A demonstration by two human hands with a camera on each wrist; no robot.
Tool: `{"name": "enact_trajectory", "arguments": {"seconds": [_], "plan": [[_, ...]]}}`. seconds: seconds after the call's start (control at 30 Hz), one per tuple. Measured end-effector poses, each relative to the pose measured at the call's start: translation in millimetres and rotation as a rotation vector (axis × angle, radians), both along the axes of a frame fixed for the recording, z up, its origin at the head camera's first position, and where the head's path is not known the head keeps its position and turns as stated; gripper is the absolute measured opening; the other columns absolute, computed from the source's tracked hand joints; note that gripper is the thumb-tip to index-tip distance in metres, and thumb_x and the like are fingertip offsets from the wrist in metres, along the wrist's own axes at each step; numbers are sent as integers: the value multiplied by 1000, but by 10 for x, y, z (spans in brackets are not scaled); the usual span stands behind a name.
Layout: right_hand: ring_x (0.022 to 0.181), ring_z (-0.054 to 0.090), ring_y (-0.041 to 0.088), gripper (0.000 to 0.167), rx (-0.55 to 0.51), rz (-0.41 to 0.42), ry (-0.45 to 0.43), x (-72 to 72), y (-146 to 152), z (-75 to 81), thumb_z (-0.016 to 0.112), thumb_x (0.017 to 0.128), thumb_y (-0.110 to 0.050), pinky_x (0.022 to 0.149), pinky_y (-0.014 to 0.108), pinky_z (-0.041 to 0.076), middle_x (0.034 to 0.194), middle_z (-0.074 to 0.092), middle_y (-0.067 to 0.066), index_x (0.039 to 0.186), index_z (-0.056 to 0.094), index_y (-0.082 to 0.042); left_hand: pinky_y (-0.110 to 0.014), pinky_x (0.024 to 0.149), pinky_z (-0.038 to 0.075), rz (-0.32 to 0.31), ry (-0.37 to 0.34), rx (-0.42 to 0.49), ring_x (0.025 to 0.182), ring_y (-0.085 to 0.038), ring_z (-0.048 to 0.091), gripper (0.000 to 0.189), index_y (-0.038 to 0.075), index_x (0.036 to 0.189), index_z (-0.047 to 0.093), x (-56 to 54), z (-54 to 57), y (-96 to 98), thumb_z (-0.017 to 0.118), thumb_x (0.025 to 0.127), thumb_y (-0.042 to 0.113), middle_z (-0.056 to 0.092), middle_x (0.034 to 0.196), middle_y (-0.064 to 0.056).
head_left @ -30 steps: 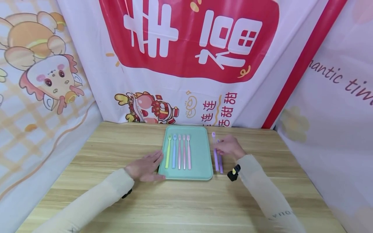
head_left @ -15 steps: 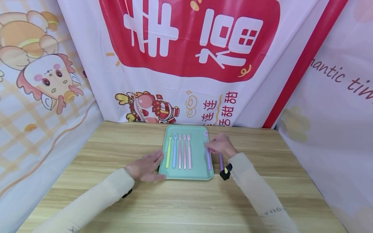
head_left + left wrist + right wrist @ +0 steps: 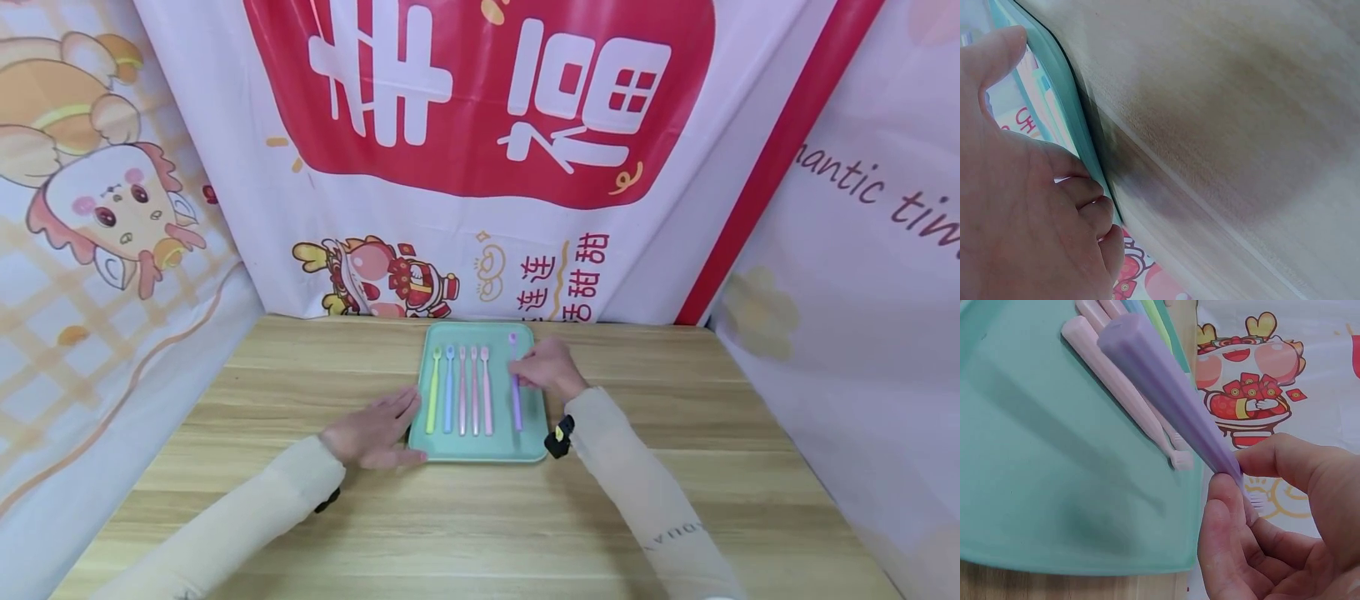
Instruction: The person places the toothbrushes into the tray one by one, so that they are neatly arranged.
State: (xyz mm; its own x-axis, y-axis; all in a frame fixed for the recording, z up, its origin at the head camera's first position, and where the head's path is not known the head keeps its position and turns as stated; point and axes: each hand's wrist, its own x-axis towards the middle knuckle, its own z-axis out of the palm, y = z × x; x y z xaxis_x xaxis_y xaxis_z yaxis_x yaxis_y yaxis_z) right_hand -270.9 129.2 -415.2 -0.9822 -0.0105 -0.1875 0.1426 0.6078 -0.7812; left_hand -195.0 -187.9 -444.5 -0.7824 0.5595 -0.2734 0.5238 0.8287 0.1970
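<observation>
My right hand (image 3: 550,367) pinches a purple toothbrush (image 3: 1172,400) between thumb and fingers, above the right part of a mint-green tray (image 3: 480,451). In the right wrist view its shadow falls on the tray, so it is off the surface. A yellow-green toothbrush (image 3: 432,392), a blue toothbrush (image 3: 449,392) and several pink toothbrushes (image 3: 487,396) lie side by side on the tray's left half, heads toward the back. My left hand (image 3: 375,429) rests at the tray's left edge with fingers extended; the left wrist view shows its thumb (image 3: 1004,53) over the rim.
The tray stands on a wooden table (image 3: 465,533). A printed white and red cloth (image 3: 480,183) hangs behind the table's back edge, and printed cloths hang at both sides. My right sleeve (image 3: 645,483) covers part of the table right of the tray.
My right hand has carried one purple toothbrush leftward from the table to over the tray. The second purple toothbrush, earlier on the table, is now hidden from view. My left hand stays put.
</observation>
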Motion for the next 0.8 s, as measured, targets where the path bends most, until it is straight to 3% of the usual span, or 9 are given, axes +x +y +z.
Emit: {"name": "enact_trajectory", "arguments": {"seconds": [0.27,0.5,0.8], "plan": [[69,75,21,16,54,7,37,-10,-91,-52,79,86,-17,78,42,67,71,76,5,75,75,-7,-55,134,21,0,7,4,165,-40,17,101,-7,165,20,11,-6,-9,51,103,66,13,176,-24],[66,74,19,16,94,-22,5,-53,-141,-70,82,85,-21,78,42,66,70,76,3,74,76,-11,-56,134,22,-1,11,10,164,-40,18,100,-8,165,21,31,6,-4,52,103,64,14,176,-25],[66,73,21,11,61,-56,-49,-121,-223,-160,81,80,-16,72,41,66,73,77,6,76,74,-8,-54,134,22,2,9,-1,165,-40,17,100,-8,165,20,35,16,-8,51,103,65,14,176,-25]]}}
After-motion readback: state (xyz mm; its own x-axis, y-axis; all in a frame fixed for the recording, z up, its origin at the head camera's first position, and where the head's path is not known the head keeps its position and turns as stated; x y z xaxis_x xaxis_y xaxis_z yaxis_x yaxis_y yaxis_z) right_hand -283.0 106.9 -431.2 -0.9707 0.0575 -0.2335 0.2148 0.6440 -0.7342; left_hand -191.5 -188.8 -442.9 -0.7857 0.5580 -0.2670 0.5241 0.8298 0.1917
